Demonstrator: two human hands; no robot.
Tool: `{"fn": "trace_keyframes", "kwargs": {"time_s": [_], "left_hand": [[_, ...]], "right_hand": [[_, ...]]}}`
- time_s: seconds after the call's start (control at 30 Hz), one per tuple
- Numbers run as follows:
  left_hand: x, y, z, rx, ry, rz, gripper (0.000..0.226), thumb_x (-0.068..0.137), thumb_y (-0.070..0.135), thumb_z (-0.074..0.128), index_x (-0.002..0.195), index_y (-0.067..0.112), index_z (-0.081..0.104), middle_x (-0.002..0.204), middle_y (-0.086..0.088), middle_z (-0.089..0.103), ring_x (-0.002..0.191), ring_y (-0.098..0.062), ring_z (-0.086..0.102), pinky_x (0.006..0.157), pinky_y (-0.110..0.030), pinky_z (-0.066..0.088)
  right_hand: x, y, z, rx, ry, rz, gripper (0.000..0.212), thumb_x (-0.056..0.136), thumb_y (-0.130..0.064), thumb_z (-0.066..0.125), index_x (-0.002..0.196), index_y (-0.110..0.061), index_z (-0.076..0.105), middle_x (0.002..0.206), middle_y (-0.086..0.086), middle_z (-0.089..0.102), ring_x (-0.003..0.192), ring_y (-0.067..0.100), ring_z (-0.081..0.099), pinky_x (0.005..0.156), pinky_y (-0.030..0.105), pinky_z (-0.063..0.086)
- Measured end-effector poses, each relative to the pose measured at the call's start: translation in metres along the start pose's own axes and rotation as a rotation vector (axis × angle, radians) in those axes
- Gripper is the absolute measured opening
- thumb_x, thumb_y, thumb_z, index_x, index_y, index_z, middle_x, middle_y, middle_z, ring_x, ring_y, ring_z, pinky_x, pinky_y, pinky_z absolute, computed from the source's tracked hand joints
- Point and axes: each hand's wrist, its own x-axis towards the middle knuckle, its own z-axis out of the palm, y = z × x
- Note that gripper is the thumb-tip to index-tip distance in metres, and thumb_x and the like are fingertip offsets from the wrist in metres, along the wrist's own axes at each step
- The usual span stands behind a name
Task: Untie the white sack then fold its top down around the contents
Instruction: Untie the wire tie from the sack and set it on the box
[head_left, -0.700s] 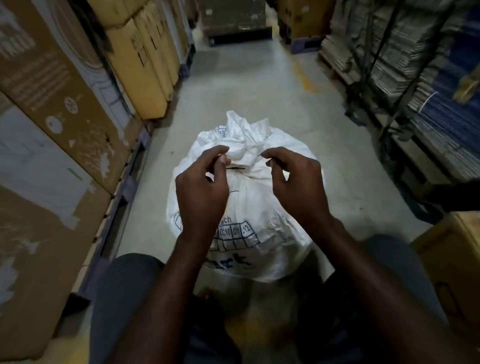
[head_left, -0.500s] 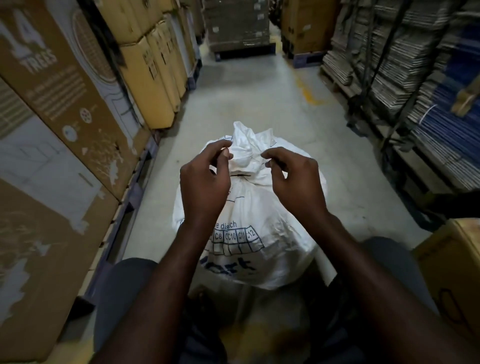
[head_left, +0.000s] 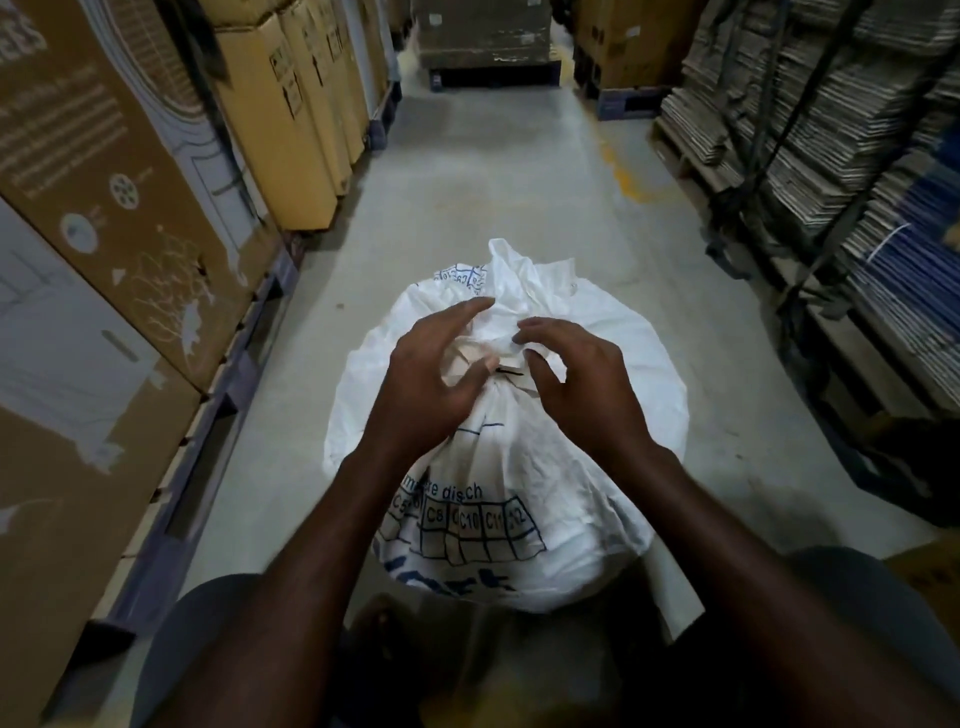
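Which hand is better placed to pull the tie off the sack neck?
Probably left: the left hand has its thumb at the dark tie's end, while the right hand's fingertips touch the sack fabric above.

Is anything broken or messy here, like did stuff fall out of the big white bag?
Nothing has spilled. The white woven sack with blue print sits upright on the grey concrete floor, its neck bunched by a dark tie. One oddity: the brown cardboard box at left has scuffed, peeling patches on its face.
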Motion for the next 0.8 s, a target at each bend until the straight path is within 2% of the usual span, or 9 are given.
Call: {"fn": "trace_keyframes", "kwargs": {"time_s": [0.13,0.23,0.37,0.47,0.57,0.63,0.7,0.77,0.8], "left_hand": [[0.021,-0.036,0.011,0.082,-0.097,0.058,0.06,0.095,0.028,0.084,0.151,0.024,0.062,0.157,0.004,0.061,0.149,-0.017,0.054,0.12,-0.055,0.044],[0.033,-0.057,0.022,0.145,-0.132,0.047,0.054,0.098,0.033,0.079,0.149,0.028,0.064,0.162,0.003,0.057,0.15,-0.018,0.052,0.121,-0.057,0.041],[0.045,-0.072,0.039,0.104,-0.08,-0.01,0.041,0.106,0.03,0.066,0.146,0.027,0.067,0.157,0.002,0.062,0.147,-0.016,0.056,0.119,-0.055,0.045],[0.057,-0.076,0.042,0.014,-0.002,-0.043,0.043,0.106,0.021,0.069,0.148,0.023,0.065,0.156,0.002,0.063,0.143,-0.014,0.059,0.115,-0.047,0.051],[0.062,-0.076,0.041,0.139,0.086,-0.005,0.05,0.095,0.001,0.074,0.141,0.021,0.07,0.159,-0.007,0.057,0.148,-0.024,0.053,0.118,-0.047,0.049],[0.057,-0.071,0.04,0.236,0.135,0.111,0.045,0.086,-0.013,0.071,0.12,0.015,0.078,0.141,-0.01,0.066,0.135,-0.027,0.057,0.11,-0.046,0.05],[0.048,-0.063,0.038,0.304,0.132,0.2,0.04,0.081,-0.017,0.069,0.102,0.015,0.08,0.114,-0.006,0.069,0.111,-0.025,0.058,0.093,-0.043,0.048],[0.036,-0.064,0.038,0.25,0.01,0.188,0.031,0.085,-0.012,0.072,0.101,0.014,0.079,0.104,-0.003,0.067,0.095,-0.022,0.061,0.083,-0.042,0.051],[0.03,-0.068,0.038,0.196,-0.055,0.132,0.027,0.09,-0.006,0.075,0.108,0.014,0.079,0.108,-0.001,0.069,0.093,-0.019,0.064,0.083,-0.042,0.055]], "right_hand": [[0.014,0.023,0.019,-0.037,-0.117,0.0,0.028,0.096,-0.003,0.07,0.12,-0.016,0.074,0.138,-0.003,0.069,0.129,0.011,0.064,0.108,0.021,0.048],[0.027,0.037,0.028,-0.035,-0.173,0.01,0.033,0.097,-0.004,0.068,0.128,-0.016,0.072,0.145,-0.005,0.065,0.132,0.01,0.062,0.111,0.023,0.048],[0.04,0.05,0.042,-0.046,-0.246,0.04,0.034,0.104,-0.012,0.063,0.137,-0.018,0.068,0.152,-0.005,0.059,0.133,0.011,0.061,0.114,0.026,0.046],[0.044,0.061,0.05,-0.068,-0.309,0.023,0.04,0.105,-0.009,0.059,0.144,-0.019,0.063,0.157,-0.004,0.054,0.141,0.011,0.054,0.117,0.025,0.043],[0.048,0.077,0.054,-0.086,-0.308,0.065,0.046,0.102,0.0,0.054,0.143,-0.017,0.065,0.156,-0.004,0.055,0.142,0.01,0.052,0.119,0.025,0.041],[0.05,0.086,0.056,-0.076,-0.293,0.14,0.049,0.099,0.004,0.054,0.141,-0.018,0.067,0.154,-0.005,0.056,0.142,0.005,0.05,0.12,0.026,0.04],[0.052,0.092,0.058,-0.06,-0.284,0.185,0.05,0.098,0.004,0.054,0.14,-0.02,0.068,0.152,-0.006,0.058,0.14,0.003,0.05,0.12,0.027,0.041],[0.053,0.093,0.061,-0.058,-0.289,0.206,0.049,0.099,0.003,0.054,0.14,-0.019,0.068,0.151,-0.004,0.059,0.141,0.005,0.051,0.12,0.029,0.042],[0.054,0.091,0.061,-0.062,-0.297,0.21,0.048,0.099,0.002,0.053,0.14,-0.019,0.068,0.151,-0.003,0.058,0.141,0.007,0.051,0.12,0.03,0.042]]}}
